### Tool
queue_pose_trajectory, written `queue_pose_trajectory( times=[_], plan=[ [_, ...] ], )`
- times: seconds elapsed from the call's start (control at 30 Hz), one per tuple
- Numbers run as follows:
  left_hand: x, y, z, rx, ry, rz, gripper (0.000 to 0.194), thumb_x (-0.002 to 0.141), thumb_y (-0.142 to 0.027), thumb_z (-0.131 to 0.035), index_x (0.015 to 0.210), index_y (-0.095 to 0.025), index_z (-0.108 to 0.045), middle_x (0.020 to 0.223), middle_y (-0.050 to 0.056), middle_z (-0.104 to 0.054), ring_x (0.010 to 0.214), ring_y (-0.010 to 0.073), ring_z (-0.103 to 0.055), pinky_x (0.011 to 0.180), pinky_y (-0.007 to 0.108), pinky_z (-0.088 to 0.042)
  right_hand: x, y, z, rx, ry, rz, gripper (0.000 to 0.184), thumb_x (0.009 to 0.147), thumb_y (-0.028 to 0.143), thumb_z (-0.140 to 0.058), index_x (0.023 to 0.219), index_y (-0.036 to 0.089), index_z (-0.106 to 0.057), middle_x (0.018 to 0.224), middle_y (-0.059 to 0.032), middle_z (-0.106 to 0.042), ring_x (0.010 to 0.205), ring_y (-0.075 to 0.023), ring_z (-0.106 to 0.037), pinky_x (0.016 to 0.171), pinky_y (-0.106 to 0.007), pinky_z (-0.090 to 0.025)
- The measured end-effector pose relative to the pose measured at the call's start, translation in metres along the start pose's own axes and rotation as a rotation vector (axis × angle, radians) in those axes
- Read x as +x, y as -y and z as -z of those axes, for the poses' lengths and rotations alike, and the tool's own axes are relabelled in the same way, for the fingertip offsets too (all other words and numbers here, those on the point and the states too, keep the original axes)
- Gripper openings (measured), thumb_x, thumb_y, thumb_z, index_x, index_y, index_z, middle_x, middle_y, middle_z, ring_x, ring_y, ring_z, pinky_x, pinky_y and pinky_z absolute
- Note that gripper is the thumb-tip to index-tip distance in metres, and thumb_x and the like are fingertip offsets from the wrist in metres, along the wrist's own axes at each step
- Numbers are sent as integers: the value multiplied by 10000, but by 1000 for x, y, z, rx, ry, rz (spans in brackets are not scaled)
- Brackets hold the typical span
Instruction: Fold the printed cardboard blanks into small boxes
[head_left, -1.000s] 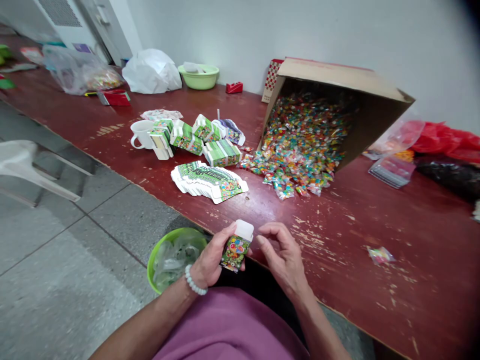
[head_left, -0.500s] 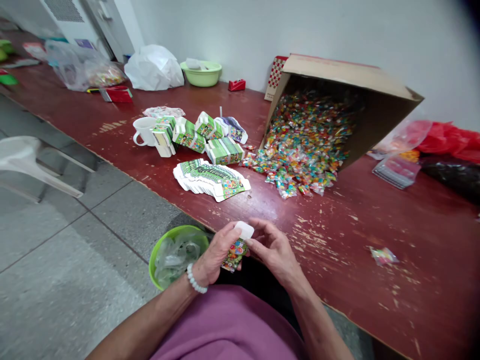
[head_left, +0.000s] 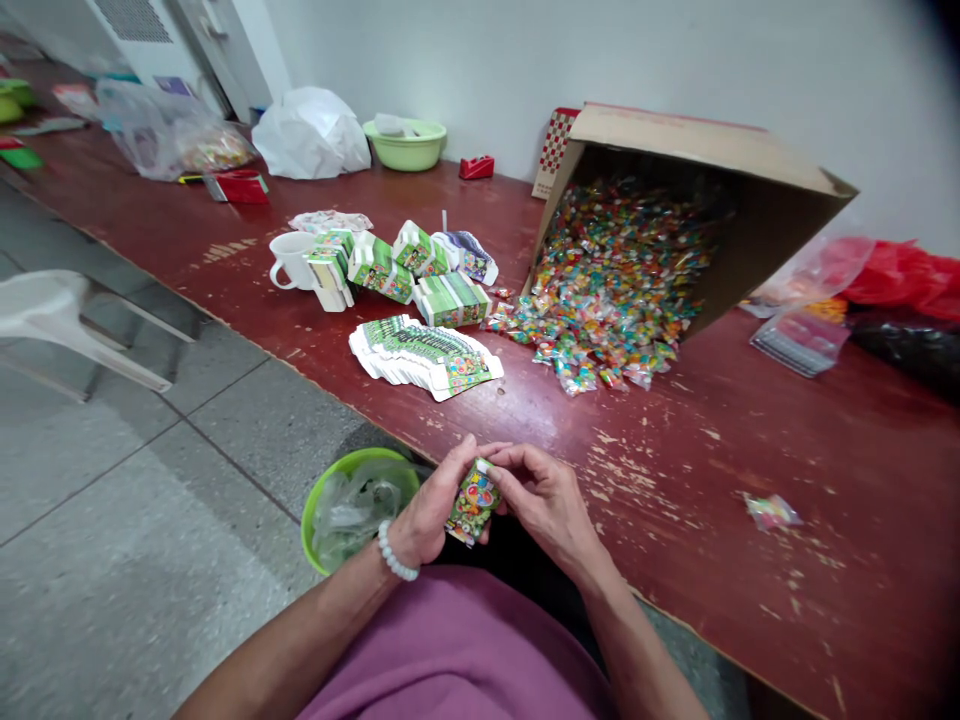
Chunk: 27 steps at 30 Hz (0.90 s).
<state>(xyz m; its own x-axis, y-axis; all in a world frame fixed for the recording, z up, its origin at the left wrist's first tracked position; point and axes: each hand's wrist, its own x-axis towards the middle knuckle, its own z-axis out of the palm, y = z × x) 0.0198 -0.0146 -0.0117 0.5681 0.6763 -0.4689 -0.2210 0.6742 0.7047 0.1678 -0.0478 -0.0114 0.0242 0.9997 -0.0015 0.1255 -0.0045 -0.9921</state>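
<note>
Gripping the small printed box [head_left: 471, 508], the left hand [head_left: 429, 512] curls its fingers around the sides while the right hand's [head_left: 547, 500] fingers close at its top end. Beyond this box, on the worktop [head_left: 675, 490], lies a fan of flat boxes [head_left: 424, 355]; beyond and right of it, a tipped cardboard carton [head_left: 697, 138] spills wrapped candies [head_left: 622, 265]. Left of the box, a green bucket [head_left: 309, 535] holds clear plastic [head_left: 349, 515].

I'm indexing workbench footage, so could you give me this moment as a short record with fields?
Left hand: holds a small printed box
Right hand: at that box's upper end
Flat cartons: fanned out on the red table
Cardboard box: tipped on its side, wrapped sweets spilling out
Lone packet: apart, toward the right
White mug: beside green bundles
</note>
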Motion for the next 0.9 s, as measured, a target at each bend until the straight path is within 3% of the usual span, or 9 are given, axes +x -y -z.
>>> queue_pose_trajectory(
  times=[0.1,0.2,0.3,0.4,0.43,0.53,0.6,0.73,0.9],
  plan=[
    [2,-1,2,0,77,42,686,901,-677,-393,1265,-147,-629,698,72,-679,468,138,-572,401,216,-454,4,0,-1,189,74,-75,186,881,358,-642,854,177,-673,1015,-65,-726,528,-91,-576,501,-233,-495],
    [1,-3,5,41,64,27,656,899,-665,-428,1245,-150,-642,646,51,-659,472,131,-575,410,201,-446,4,-1,-1,234,63,-81,194,877,362,-653,824,175,-658,1023,-69,-720,518,-92,-578,488,-241,-494],
    [-1,-5,7,48,12,16,517,889,-549,-548,1208,-159,-665,691,41,-669,561,148,-611,420,194,-442,-2,-2,-2,43,25,60,180,916,346,-609,841,198,-680,1011,-62,-704,649,-135,-637,555,-257,-521],
    [1,-8,8,-48,1,35,369,860,-383,-590,1132,-155,-692,754,36,-686,567,139,-610,455,212,-462,-10,-4,-7,-170,27,250,151,937,340,-582,988,232,-675,1071,-76,-674,943,-210,-653,747,-324,-554],
    [2,-9,8,-96,-13,42,339,850,-348,-585,1101,-149,-698,757,35,-687,558,133,-606,480,219,-473,-12,-6,-10,-242,19,302,208,916,357,-614,1081,235,-646,1126,-91,-654,1026,-233,-630,807,-357,-549],
    [7,-8,4,-231,-100,45,286,837,-334,-597,1046,-166,-694,723,12,-668,561,127,-604,550,233,-487,-18,-11,-19,-517,-11,413,696,774,448,-747,1360,199,-465,1328,-165,-544,1193,-319,-531,933,-473,-495],
    [9,-1,-1,-308,-153,2,266,825,-353,-629,1025,-186,-683,712,-11,-652,586,126,-605,603,245,-495,-22,-15,-21,-706,-27,451,856,723,459,-767,1435,178,-384,1374,-192,-504,1219,-365,-494,967,-539,-449],
    [7,26,-8,-314,-148,-145,374,836,-486,-642,1015,-159,-670,871,32,-687,818,162,-654,797,273,-497,-27,-26,-13,-820,-50,484,725,741,369,-731,1388,217,-443,1246,-156,-580,1096,-341,-552,922,-532,-461],
    [-2,36,11,-185,-100,-124,481,797,-573,-667,1074,-183,-615,842,25,-655,687,138,-632,627,248,-495,-31,-31,-11,-760,93,456,864,713,562,-751,1415,209,-394,1298,-173,-540,1145,-363,-537,917,-549,-484]
  ],
)
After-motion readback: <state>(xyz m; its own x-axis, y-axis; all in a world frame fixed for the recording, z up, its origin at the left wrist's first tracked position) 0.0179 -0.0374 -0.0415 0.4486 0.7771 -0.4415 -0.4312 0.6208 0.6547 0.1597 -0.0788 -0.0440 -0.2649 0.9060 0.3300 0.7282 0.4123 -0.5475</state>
